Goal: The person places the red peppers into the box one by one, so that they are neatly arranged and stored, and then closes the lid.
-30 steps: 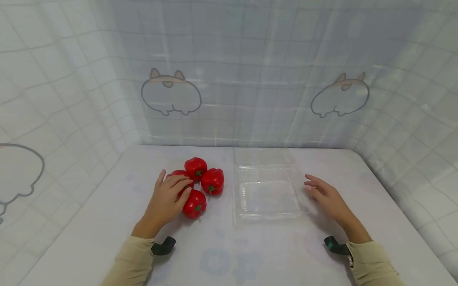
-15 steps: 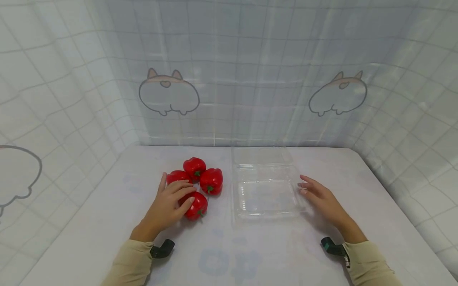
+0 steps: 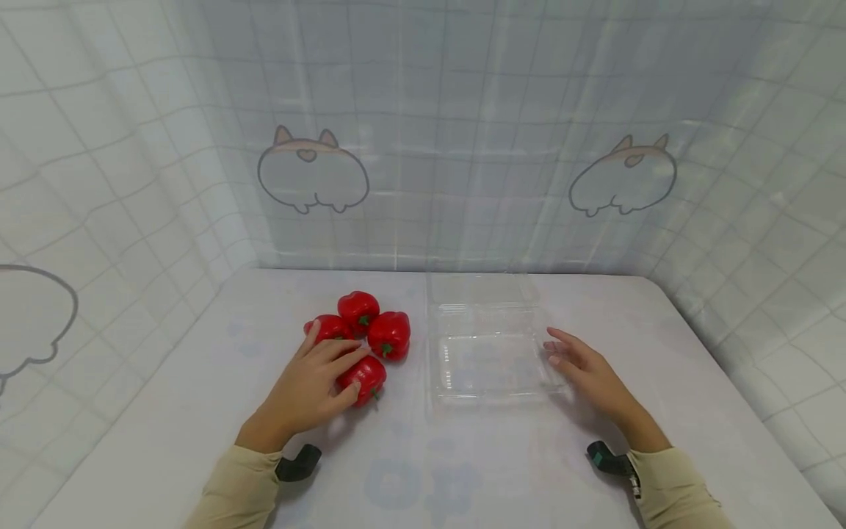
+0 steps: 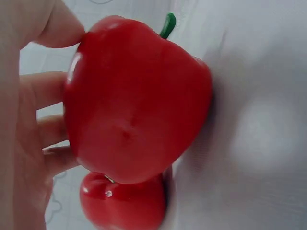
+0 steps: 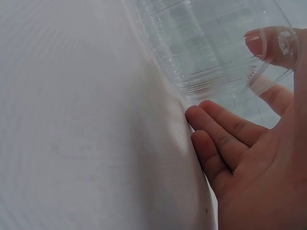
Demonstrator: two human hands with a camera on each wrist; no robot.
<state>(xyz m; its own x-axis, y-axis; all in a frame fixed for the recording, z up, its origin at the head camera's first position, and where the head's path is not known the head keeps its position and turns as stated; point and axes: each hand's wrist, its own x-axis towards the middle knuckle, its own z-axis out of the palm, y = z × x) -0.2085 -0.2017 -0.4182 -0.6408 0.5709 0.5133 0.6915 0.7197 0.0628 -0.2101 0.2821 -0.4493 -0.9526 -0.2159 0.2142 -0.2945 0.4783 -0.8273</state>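
In the head view, my left hand (image 3: 311, 386) holds the nearest red bell pepper (image 3: 367, 379), fingers over its far side and thumb at its near side. Up close in the left wrist view, this pepper (image 4: 139, 100) sits tilted on the table, its green stem upward. Three more red bell peppers (image 3: 390, 335) cluster just behind it, one partly behind my fingers. A clear plastic clamshell box (image 3: 489, 365) lies unfolded to their right. At its right edge is my right hand (image 3: 595, 375), fingers loosely extended; the right wrist view shows the thumb through the plastic.
The white table (image 3: 489, 470) carries faint printed patterns. Pale grid-patterned curtains (image 3: 463, 184) with animal drawings enclose the back and both sides. A dark camera mount (image 3: 299, 463) sits at the left cuff and another (image 3: 609, 460) at the right cuff.
My left hand has moved from over the left pepper onto the nearest one, which has turned slightly, its stem swinging right and toward me. My right hand has moved left to the box's edge.
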